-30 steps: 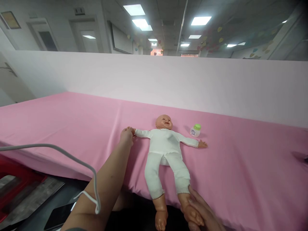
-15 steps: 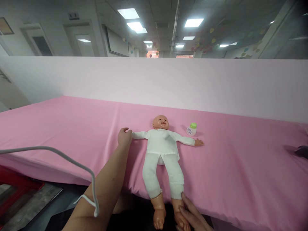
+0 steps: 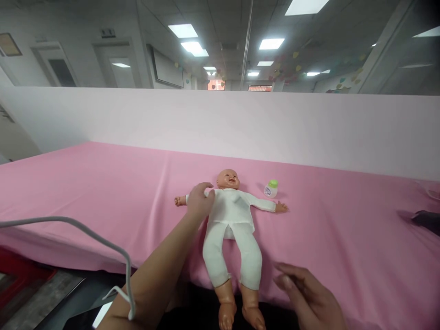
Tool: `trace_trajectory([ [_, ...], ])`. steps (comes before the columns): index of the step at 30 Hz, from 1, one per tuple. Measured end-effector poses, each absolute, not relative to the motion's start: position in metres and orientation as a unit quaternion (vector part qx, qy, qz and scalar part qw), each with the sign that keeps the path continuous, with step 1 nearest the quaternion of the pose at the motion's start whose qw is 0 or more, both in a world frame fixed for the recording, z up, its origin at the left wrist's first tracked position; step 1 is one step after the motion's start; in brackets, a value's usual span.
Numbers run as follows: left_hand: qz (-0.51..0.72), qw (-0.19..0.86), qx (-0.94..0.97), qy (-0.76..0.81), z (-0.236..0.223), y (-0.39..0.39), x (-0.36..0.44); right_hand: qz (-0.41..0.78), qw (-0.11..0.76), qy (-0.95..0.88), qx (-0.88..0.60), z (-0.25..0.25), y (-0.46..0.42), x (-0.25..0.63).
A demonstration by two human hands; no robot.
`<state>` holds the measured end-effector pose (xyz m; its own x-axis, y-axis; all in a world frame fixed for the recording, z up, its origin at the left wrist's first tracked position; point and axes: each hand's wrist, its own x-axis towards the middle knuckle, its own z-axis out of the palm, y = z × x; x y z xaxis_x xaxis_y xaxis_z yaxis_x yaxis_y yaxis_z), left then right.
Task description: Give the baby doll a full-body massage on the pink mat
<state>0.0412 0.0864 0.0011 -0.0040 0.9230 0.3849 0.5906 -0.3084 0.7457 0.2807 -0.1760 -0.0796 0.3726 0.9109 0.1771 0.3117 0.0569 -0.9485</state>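
A baby doll (image 3: 231, 229) in white clothes lies on its back on the pink sheet (image 3: 103, 192), arms spread, feet hanging over the near edge. My left hand (image 3: 200, 200) rests on the doll's upper arm by the shoulder, fingers curved over the sleeve. My right hand (image 3: 309, 295) hovers to the right of the doll's legs, fingers loosely apart, holding nothing. A small bottle with a green cap (image 3: 271, 188) stands just beyond the doll's other arm.
A pale pink partition (image 3: 309, 128) runs along the far side of the bed. A white cable (image 3: 85, 231) loops over my left forearm. A dark object (image 3: 426, 217) lies at the right edge of the sheet.
My left hand has moved from the doll's hand to its upper arm near the shoulder. My right hand has let go of the doll's foot and lifted away to the right.
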Motion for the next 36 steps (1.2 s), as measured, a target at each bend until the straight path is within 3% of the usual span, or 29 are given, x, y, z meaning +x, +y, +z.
trace_trajectory([
  [6, 0.192, 0.166, 0.823, 0.508, 0.023, 0.079, 0.093, 0.463, 0.609, -0.327, -0.555, -0.059, -0.087, 0.287],
  [9, 0.151, 0.151, 0.830, 0.515, 0.021, 0.083, 0.108, 0.552, 0.613, -0.259, -0.503, -0.060, -0.061, 0.280],
  [20, 0.240, 0.135, 0.814, 0.511, -0.017, 0.090, 0.115, 0.607, 0.630, -0.140, -0.463, -0.040, 0.008, 0.255],
  [31, 0.290, 0.198, 0.791, 0.501, -0.016, 0.098, 0.102, 0.640, 0.619, -0.174, -0.422, -0.046, 0.054, 0.257],
  [36, 0.329, 0.265, 0.757, 0.498, -0.016, 0.104, 0.097, 0.606, 0.652, -0.227, -0.395, -0.051, 0.060, 0.267],
])
